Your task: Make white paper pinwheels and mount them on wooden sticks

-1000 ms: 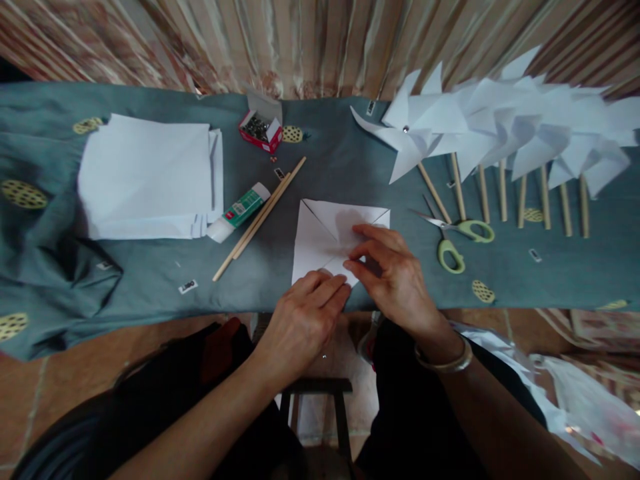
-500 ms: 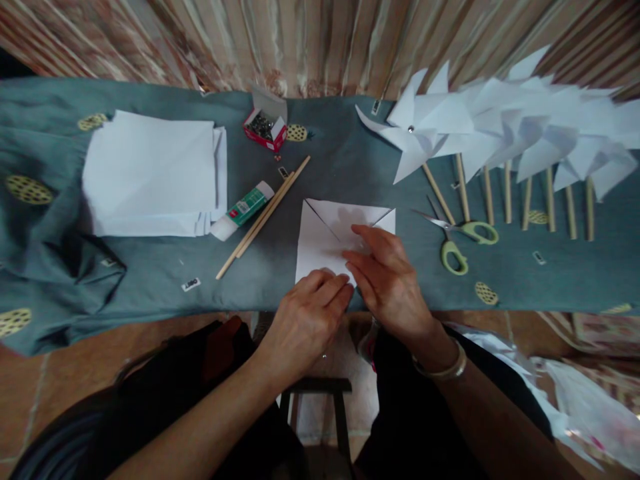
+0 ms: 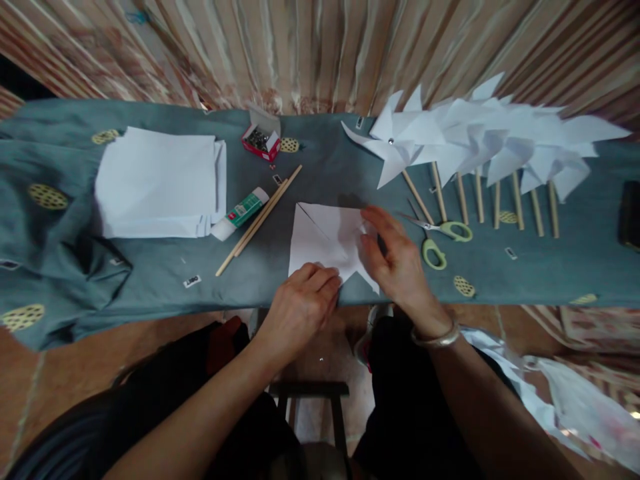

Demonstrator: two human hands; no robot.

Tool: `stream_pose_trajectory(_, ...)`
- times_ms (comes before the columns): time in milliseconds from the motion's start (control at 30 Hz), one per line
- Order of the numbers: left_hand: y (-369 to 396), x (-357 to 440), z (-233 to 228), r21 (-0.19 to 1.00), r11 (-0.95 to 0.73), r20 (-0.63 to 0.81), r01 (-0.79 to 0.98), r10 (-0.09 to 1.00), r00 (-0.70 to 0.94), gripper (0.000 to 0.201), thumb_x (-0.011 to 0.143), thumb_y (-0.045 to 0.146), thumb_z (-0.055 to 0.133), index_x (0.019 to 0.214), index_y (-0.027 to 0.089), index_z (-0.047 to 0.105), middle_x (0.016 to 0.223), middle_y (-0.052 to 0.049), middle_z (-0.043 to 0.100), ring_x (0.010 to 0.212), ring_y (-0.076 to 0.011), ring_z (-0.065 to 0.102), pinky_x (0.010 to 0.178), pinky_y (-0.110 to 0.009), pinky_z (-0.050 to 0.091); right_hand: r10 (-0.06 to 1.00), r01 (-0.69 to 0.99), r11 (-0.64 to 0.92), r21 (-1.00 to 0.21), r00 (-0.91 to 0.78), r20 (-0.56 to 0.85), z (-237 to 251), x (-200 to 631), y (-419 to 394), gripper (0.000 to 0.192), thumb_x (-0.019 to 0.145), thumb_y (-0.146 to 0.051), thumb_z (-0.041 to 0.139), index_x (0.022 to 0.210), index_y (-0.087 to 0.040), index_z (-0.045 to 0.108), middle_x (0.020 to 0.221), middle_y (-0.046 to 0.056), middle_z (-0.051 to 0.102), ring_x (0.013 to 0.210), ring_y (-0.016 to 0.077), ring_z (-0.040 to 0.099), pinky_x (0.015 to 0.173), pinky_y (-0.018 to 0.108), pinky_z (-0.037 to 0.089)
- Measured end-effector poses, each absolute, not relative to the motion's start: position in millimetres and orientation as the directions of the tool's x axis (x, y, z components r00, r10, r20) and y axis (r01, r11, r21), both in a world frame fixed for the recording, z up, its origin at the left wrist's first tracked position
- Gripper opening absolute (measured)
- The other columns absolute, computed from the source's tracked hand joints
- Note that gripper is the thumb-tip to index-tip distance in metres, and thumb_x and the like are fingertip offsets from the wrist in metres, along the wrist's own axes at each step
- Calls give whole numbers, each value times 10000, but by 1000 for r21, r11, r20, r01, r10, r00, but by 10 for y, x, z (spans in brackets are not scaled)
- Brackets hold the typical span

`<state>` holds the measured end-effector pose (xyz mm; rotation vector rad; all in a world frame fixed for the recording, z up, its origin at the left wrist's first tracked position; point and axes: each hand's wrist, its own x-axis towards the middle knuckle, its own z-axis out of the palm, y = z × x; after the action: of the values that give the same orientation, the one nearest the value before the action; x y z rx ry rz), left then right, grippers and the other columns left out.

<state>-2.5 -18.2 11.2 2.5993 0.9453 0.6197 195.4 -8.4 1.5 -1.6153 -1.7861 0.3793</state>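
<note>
A white paper square (image 3: 320,233) with slits cut in from its corners lies near the table's front edge. My left hand (image 3: 306,297) has its fingers bent together at the lower edge, holding the sheet down. At the right side, my right hand (image 3: 395,257) has thumb and fingers closed around a corner flap, partly hiding it. Just right of that hand, green-handled scissors (image 3: 434,230) lie with blades spread. Two wooden sticks (image 3: 260,220) and a green-and-white glue stick (image 3: 241,213) rest to the left of the square.
A stack of white paper (image 3: 157,183) lies at the left. Behind the sticks stands an open red box of metal pins (image 3: 261,139). Several paper pinwheels (image 3: 465,137) on sticks overlap at the back right. A dark object (image 3: 630,213) sits at the right edge.
My right hand has moved from the middle of the sheet to its right side and closed on a corner flap. My left hand stays at the lower edge. The camera view has shifted slightly.
</note>
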Motion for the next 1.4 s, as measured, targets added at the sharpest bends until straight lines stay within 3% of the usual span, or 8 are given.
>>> stream_pose_trajectory(267,-167,-69,139,402,-754,332,519,649,685,185,906,104,574,1053,71,682,1064,-115,728,929,-236,636,815,-395,602,948,891,265,-369,-171,268,33,2107,110,350,988,-240,409,1253,-167,626,1286,145,668,1218,293,593,1037,512,470)
stream_pose_trajectory(533,131,-380,154,270,-719,375,640,691,618,218,879,56,537,1003,115,707,1115,-113,724,992,-253,632,866,-414,582,941,885,253,-391,-131,311,130,2168,-98,262,980,-265,475,1059,-186,711,1042,98,755,987,267,678,946,469,499)
stream_pose_trajectory(667,142,-343,192,297,-710,432,639,697,573,205,901,99,540,1036,134,691,1140,-112,706,1027,-251,611,893,-421,555,941,878,214,-429,-68,331,171,2143,-185,222,965,-270,513,981,-196,722,953,70,764,922,253,687,890,434,517)
stream_pose_trajectory(833,-38,-69,200,333,-759,319,559,649,691,192,902,279,636,1030,144,682,1061,-102,715,962,-256,608,803,-400,523,934,840,263,-475,-98,343,144,2091,-209,247,967,-247,496,1073,-184,710,1066,93,757,1014,266,679,923,445,511)
stream_pose_trajectory(967,-80,27,178,289,-753,245,592,656,714,141,891,220,636,997,136,677,1034,-98,712,916,-253,608,763,-396,483,941,825,263,-500,-105,323,122,2075,-224,258,957,-232,497,1104,-209,708,1095,90,752,1047,273,671,941,468,509)
stream_pose_trajectory(1167,-87,22,172,231,-776,274,587,631,726,113,924,155,566,940,123,673,952,-86,709,841,-227,618,734,-373,469,950,814,229,-534,-68,304,133,2130,-239,305,953,-221,461,1129,-229,710,1107,83,746,1078,272,667,997,508,501)
stream_pose_trajectory(1267,-102,-5,187,210,-780,282,589,626,727,110,911,116,558,885,117,665,891,-79,704,800,-224,619,707,-368,474,957,776,250,-578,-108,269,139,2173,-257,360,915,-163,463,1192,-234,682,1237,87,699,1191,268,625,1054,512,481)
stream_pose_trajectory(1400,-111,-83,205,203,-789,339,580,613,714,144,916,109,527,859,120,660,868,-74,709,755,-209,625,682,-353,481,975,714,222,-665,-181,131,138,2224,-320,485,827,-124,550,1280,-278,628,1493,70,511,1371,279,492,1088,505,472)
